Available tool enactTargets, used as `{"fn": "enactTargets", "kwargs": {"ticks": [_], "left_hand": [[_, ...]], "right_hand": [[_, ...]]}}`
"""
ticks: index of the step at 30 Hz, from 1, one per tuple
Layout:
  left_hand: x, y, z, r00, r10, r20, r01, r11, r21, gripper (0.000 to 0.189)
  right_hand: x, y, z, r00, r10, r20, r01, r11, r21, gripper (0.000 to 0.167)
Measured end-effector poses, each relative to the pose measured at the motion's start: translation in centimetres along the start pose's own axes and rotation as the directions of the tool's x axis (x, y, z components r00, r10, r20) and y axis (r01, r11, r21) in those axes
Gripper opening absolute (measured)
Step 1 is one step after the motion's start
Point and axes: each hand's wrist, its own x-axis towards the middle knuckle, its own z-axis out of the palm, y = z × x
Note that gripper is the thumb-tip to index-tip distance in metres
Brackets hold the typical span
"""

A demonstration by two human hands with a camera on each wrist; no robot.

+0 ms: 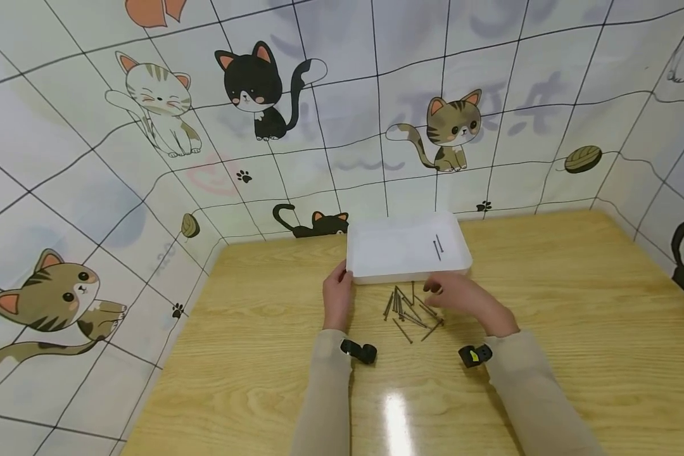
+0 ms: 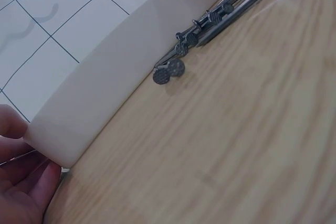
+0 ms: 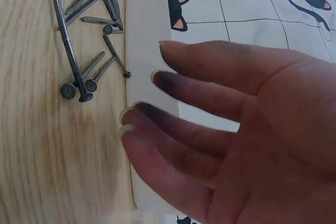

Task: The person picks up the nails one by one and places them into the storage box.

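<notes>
A shallow white tray point(image 1: 396, 250) lies on the table with two nails point(image 1: 437, 247) inside, toward its right side. Several more steel nails point(image 1: 401, 307) are scattered in a loose pile in front of the tray's near wall. My left hand point(image 1: 337, 296) grips the tray's near left corner, thumb and fingers around the wall in the left wrist view. Beside the tray's near right part is my right hand point(image 1: 458, 294), just right of the pile. Its fingers point(image 3: 184, 124) are spread and slightly bent, with nothing between them in the right wrist view.
The wood-grain table point(image 1: 251, 367) meets walls point(image 1: 353, 107) with printed cats and grid lines at the back and sides. A small black camera is strapped on each wrist, over light sleeves point(image 1: 325, 399).
</notes>
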Motion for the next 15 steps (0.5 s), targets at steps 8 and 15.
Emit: {"fn": "enactTargets", "kwargs": {"ticks": [8,15], "left_hand": [[-0.28,0.01,0.06,1.000,-0.011,0.009,0.011,1.000,-0.007,0.037],[-0.07,0.14,-0.05,1.000,0.003,0.013,-0.003,1.000,-0.002,0.037]], "right_hand": [[-0.42,0.29,0.69,0.996,0.076,0.042,-0.075,0.997,-0.009,0.042],[0.01,0.02,1.00,0.993,0.099,0.064,-0.096,0.994,-0.045,0.041]]}}
